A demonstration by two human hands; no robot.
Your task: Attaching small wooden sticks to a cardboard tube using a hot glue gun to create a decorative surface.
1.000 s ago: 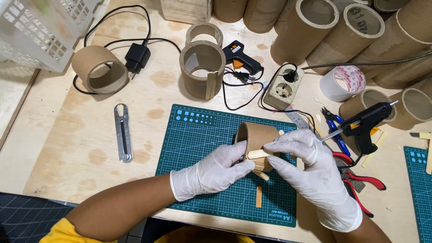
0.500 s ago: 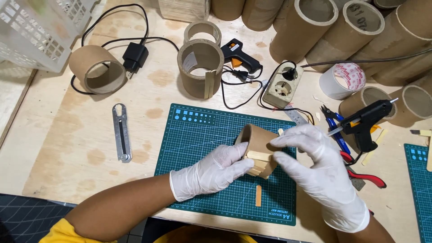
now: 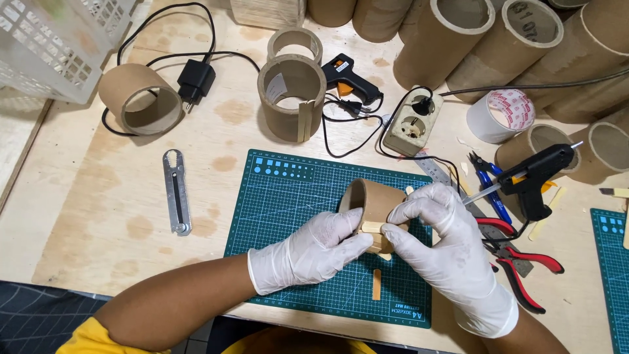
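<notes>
Both gloved hands clamped on a short cardboard tube lying on its side over the green cutting mat, mouth facing upper-left. Left hand grips the near/left side, thumb pressed on a pale wooden stick that sits against the tube wall; right hand wraps the right end, fingertips meeting the left thumb on the stick. Tube's right end and underside hidden by the hands, so can't tell how far the stick runs or whether it's stuck on. A second stick lies flat on the mat just below the hands, apart from the tube. Black glue gun stands on the bench to the right, nozzle toward the right hand, not touching it; base partly lost among blue-handled pliers and red-handled cutters. 2nd glue gun near the power strip; cables overlap there, hard to trace. Tape roll, metal knife left of mat. Big tubes along top edge cut off by frame; white basket cropped at top-left.
</notes>
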